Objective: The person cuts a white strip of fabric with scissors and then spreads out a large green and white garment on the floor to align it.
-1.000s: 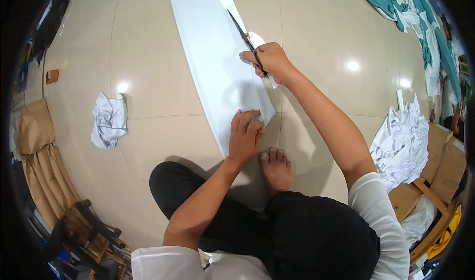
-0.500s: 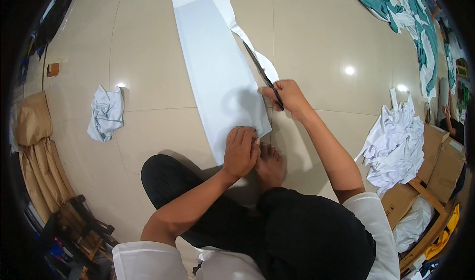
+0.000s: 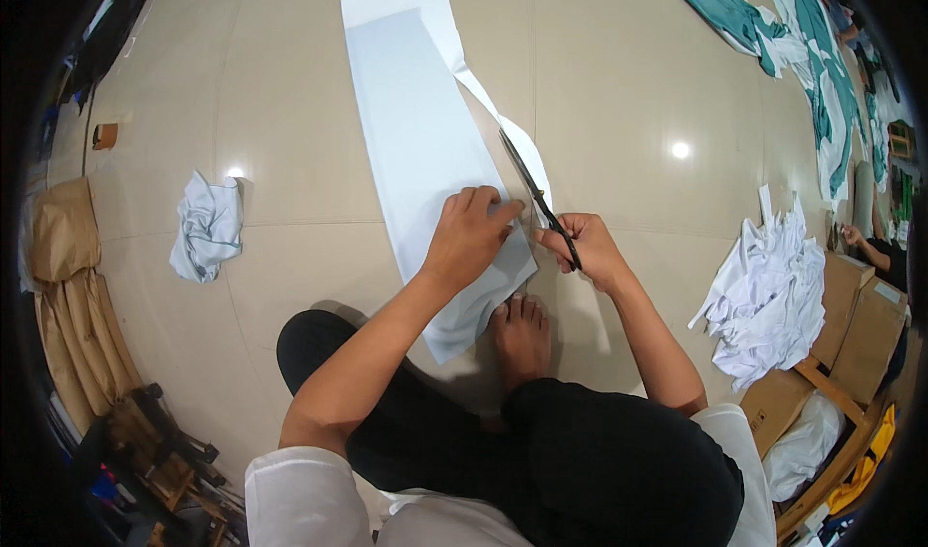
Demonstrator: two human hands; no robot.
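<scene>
A long pale white piece of fabric (image 3: pixel 406 112) lies on the tiled floor, its near end by my bare foot (image 3: pixel 519 339). A narrow white strip (image 3: pixel 517 141) hangs away along its right side, joined farther up. My left hand (image 3: pixel 469 238) rests on the fabric with fingers slightly bent and apart, holding nothing. My right hand (image 3: pixel 590 247) grips black-handled scissors (image 3: pixel 527 177), blades pointing away from me beside the strip.
A crumpled pale cloth (image 3: pixel 205 226) lies left; brown wrapping (image 3: pixel 66 228) is at the edge. Right are a white scrap pile (image 3: pixel 759 296), cardboard boxes (image 3: pixel 860 344) and teal-white fabric (image 3: pixel 826 112). Another person's hand (image 3: pixel 851 236) shows at far right.
My right hand and the scissors have moved toward me. My left hand has shifted up from the fabric's near end, which now reaches lower. The loose strip bows out farther.
</scene>
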